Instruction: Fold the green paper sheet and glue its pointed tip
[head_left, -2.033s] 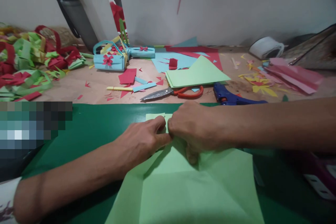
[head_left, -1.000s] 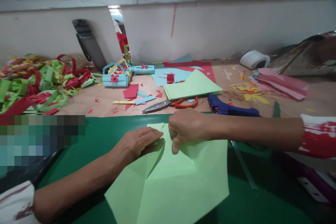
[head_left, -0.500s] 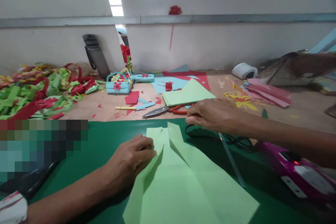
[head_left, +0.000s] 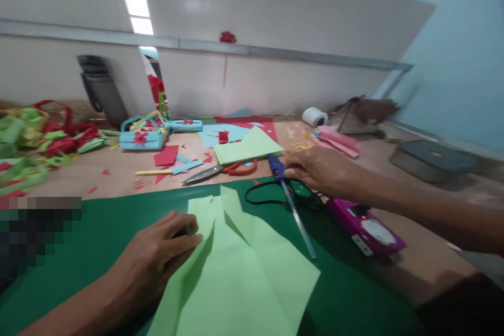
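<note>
A folded sheet of light green paper (head_left: 232, 273) lies before me, with creased flaps standing up near its far end. My left hand (head_left: 161, 252) is closed on the left flap, thumb and fingers pinching its edge. Farther off to the right, my right hand (head_left: 311, 168) has its fingers curled around the handle side of a blue glue gun (head_left: 276, 167); the handle itself is mostly hidden. A clear glue stick (head_left: 301, 226) sticks out of the gun's rear towards me. Behind the gun lies a stack of green paper (head_left: 248, 148), beside orange-handled scissors (head_left: 220, 169).
A green mat (head_left: 98, 236) covers the near table. On the right is a purple power strip (head_left: 366, 228) with a black cord (head_left: 268, 202). Blue paper purses (head_left: 142, 139), a grey bottle (head_left: 104, 94), paper strips (head_left: 23, 136) and a white roll (head_left: 315, 116) stand along the back.
The view has swung right. My right hand has shifted right relative to the glue gun, whose blue body now shows. My left hand still holds the green paper.
</note>
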`<action>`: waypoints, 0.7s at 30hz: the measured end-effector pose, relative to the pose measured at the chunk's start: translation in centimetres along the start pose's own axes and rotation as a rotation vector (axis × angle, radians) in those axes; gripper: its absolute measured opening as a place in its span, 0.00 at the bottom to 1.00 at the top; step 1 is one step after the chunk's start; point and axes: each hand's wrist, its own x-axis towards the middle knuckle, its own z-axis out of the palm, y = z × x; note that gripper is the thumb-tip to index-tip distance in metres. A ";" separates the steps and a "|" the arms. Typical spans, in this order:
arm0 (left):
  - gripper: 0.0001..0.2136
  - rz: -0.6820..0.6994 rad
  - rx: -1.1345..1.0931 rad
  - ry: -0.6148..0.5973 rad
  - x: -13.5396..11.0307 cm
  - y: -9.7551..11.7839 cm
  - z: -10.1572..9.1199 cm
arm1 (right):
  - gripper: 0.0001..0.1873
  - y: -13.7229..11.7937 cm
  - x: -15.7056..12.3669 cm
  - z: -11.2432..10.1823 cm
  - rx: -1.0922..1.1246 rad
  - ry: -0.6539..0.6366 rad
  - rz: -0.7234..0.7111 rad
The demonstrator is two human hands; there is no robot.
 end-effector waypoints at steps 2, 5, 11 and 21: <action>0.11 0.029 0.010 0.052 -0.3 -0.5 0.4 | 0.13 1.3 -1.5 -0.2 -0.019 -0.010 0.084; 0.10 0.052 0.069 0.077 -0.6 -1.0 0.8 | 0.11 1.6 -3.7 0.6 -0.063 -0.046 0.132; 0.12 0.055 0.126 0.088 -0.5 -1.1 0.8 | 0.11 1.4 -4.2 2.1 -0.233 0.010 0.145; 0.09 -0.025 0.111 0.086 0.0 -1.1 1.2 | 0.37 4.2 -0.4 5.0 -0.186 0.004 0.094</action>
